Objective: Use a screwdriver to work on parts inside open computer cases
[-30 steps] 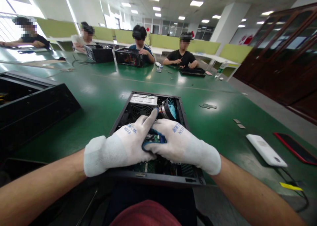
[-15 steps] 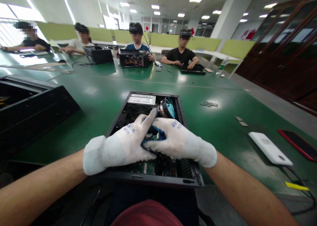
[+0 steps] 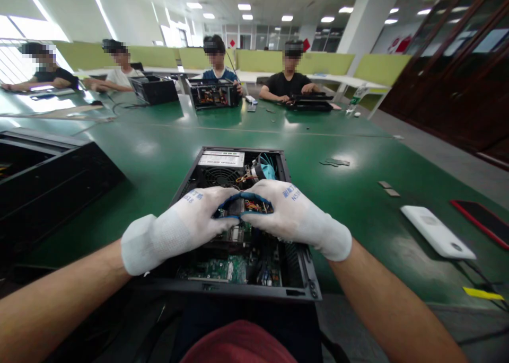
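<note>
An open black computer case (image 3: pixel 254 291) lies at the table's near edge, its inside facing up. Within it show a green circuit board (image 3: pixel 234 267), a labelled power supply (image 3: pixel 221 159) at the back left and a blue fan (image 3: pixel 267 169) beside it. My left hand (image 3: pixel 201 212) and my right hand (image 3: pixel 278 209), both in white gloves with blue palms, meet over the middle of the case. Their fingers curve around a dark part with orange wires showing between them. Whether either hand grips that part I cannot make out; the fingertips are largely hidden.
Another black case (image 3: pixel 59 183) stands at the left on the green table (image 3: pixel 342 204). To the right lie a white power bank (image 3: pixel 437 231) with a cable, a red-edged phone (image 3: pixel 483 220) and small grey pieces (image 3: pixel 336 162). Several people work across the table.
Both hands have drawn slightly apart, uncovering more wires and the lower circuit board. My left index finger, raised before, is now lowered. Across the table, a person at the right has lifted a dark panel.
</note>
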`<state>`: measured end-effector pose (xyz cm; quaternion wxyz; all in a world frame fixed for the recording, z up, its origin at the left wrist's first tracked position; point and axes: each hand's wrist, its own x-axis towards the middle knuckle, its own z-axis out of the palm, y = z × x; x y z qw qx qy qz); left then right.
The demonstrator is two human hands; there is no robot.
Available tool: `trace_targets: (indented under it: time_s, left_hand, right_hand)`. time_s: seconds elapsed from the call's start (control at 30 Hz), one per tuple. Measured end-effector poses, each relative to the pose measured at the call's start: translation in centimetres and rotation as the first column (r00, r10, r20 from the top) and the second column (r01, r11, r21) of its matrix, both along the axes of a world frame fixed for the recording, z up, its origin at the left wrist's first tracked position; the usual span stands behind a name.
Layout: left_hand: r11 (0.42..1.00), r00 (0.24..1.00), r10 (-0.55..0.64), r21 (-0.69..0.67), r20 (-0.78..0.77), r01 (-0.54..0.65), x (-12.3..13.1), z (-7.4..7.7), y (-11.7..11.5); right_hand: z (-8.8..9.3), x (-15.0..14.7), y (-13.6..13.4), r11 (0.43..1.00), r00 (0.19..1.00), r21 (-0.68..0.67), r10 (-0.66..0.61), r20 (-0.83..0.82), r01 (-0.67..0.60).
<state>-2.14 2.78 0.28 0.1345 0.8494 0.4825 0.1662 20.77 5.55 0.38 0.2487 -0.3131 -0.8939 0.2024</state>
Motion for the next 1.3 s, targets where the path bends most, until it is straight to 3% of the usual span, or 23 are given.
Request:
trace_targets:
  time_s: [0.07,0.17,0.27,0.33,0.43,0.6,0.73,0.93,1.3]
  left_hand:
    - [1.0,0.996,0.019,-0.016,-0.088,-0.02,0.2,-0.2,0.7]
    - [0.996,0.956,0.056,-0.046,-0.286,-0.072,0.7,-0.7,2.4]
    - [0.993,0.866,0.033,-0.078,-0.498,-0.083,1.8,-1.4,4.6]
    - [0.988,0.798,-0.006,-0.127,-0.603,-0.088,2.7,-2.0,6.1]
    - [0.976,0.735,-0.059,-0.195,-0.675,-0.1,3.4,-3.2,8.2]
    - [0.967,0.7,-0.079,-0.224,-0.71,-0.118,3.2,-5.8,10.3]
    - [0.961,0.678,-0.099,-0.247,-0.728,-0.124,3.3,-6.5,10.4]
    - [0.959,0.653,-0.102,-0.249,-0.75,-0.137,3.7,-6.2,10.1]
    - [0.96,0.637,-0.112,-0.248,-0.763,-0.128,4.1,-6.3,10.1]
  right_hand:
    - [-0.4,0.0,0.2,0.998,0.998,0.036,-0.051,-0.043,0.053]
    - [-1.1,0.5,1.3,0.949,0.922,0.084,-0.271,-0.276,0.304]
    - [-2.4,1.5,3.6,0.806,0.702,0.04,-0.488,-0.519,0.59]
    - [-4.0,2.5,5.5,0.709,0.561,-0.023,-0.577,-0.594,0.705]
    - [-7.1,4.3,8.2,0.597,0.421,-0.1,-0.665,-0.617,0.796]
    - [-12.4,6.5,10.7,0.5,0.332,-0.171,-0.756,-0.564,0.849]
    - [-14.0,7.0,10.9,0.519,0.367,-0.161,-0.759,-0.537,0.839]
    - [-13.6,6.6,10.1,0.585,0.441,-0.129,-0.721,-0.535,0.8]
    - [-15.0,6.7,10.7,0.602,0.419,-0.113,-0.666,-0.617,0.791]
